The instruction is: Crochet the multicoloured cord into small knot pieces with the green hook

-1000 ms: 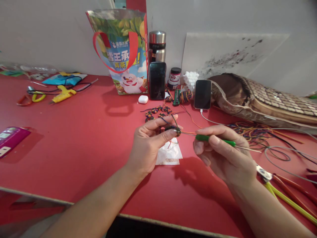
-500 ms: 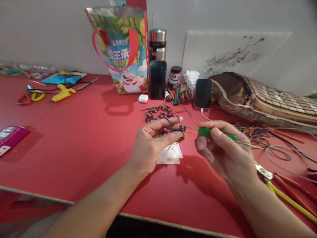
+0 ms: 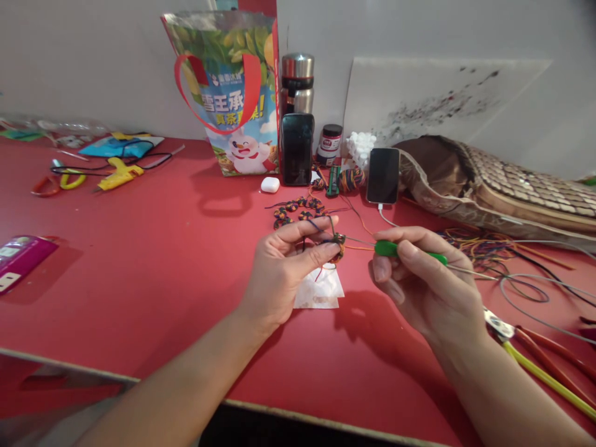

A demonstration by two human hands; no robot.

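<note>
Lying far left of the left fingers (image 3: 302,230), on the red bench (image 3: 177,310): a purple packet (image 3: 28,261). Beyond that, also well left of the fingers: a yellow glue gun (image 3: 118,176), a blue packet (image 3: 121,148) and a black cord (image 3: 84,171). Beyond the left fingers, off to their left: an upright carrier bag (image 3: 246,149) with a red handle. Right of the bag, farther back than the fingers: a white case (image 3: 270,184), then a dark phone (image 3: 297,152) upright before a steel flask (image 3: 298,65). Just beyond the left fingertips: several small yarn flowers (image 3: 282,214). Below the left fingers: some white paper (image 3: 321,292).

Pinching a small multicoloured yarn piece (image 3: 339,248) between left thumb and fingers, with dark yarn looped over the index finger. Gripping a green-handled hook (image 3: 386,249) with the right fingers (image 3: 419,237), its metal shaft reaching left to the yarn piece. Beyond the gap between both sets of fingers: a dark-lidded jar (image 3: 329,146), a yarn ball (image 3: 352,179) and a second phone (image 3: 383,177) with a white cable. Right of the right fingers: loose yarn (image 3: 470,242), a brown bag (image 3: 433,167) farther back, and nearer, a tool (image 3: 500,326) with red and yellow handles
</note>
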